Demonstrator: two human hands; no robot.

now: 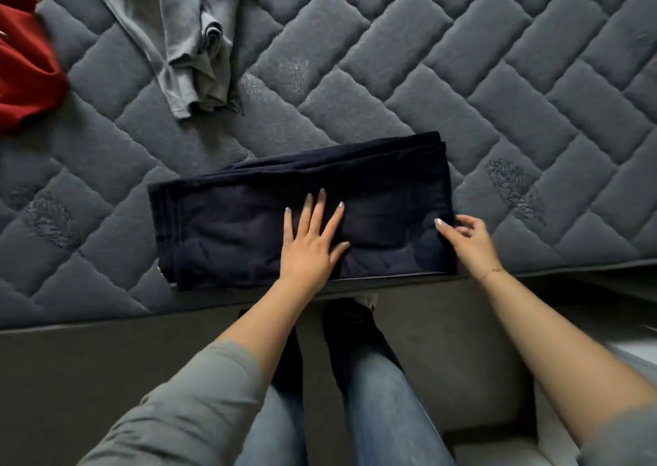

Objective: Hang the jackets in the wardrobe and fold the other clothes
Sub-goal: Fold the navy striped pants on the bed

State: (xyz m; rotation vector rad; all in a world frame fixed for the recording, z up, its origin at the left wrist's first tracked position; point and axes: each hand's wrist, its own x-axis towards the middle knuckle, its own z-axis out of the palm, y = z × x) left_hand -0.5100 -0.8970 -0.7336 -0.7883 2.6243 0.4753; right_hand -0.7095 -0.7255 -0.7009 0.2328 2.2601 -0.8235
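- Both hands are on a folded dark navy garment [302, 213] lying on the bed [462, 74], close to its near edge.
- Left hand [313, 241] lies flat on the middle of the garment, palm down, fingers straight and spread.
- Right hand [465, 234] is at the garment's right edge, fingers curled around the fabric there; the fingertips are partly hidden by the cloth, so how much of it they hold cannot be told.
- What kind of garment it is cannot be made out; stacked layers show along its left and far edges.
- A grey garment [185, 38] lies crumpled near the far left of the bed, well apart from the navy one, its top cut off by the frame.
- A red garment [25, 63] lies at the far left, mostly cut off and slightly blurred.
- Below the bed edge, the person's legs in blue jeans [384, 394] show; the feet are dark and hard to make out.
- A thin bracelet [492, 271] sits on the right wrist.
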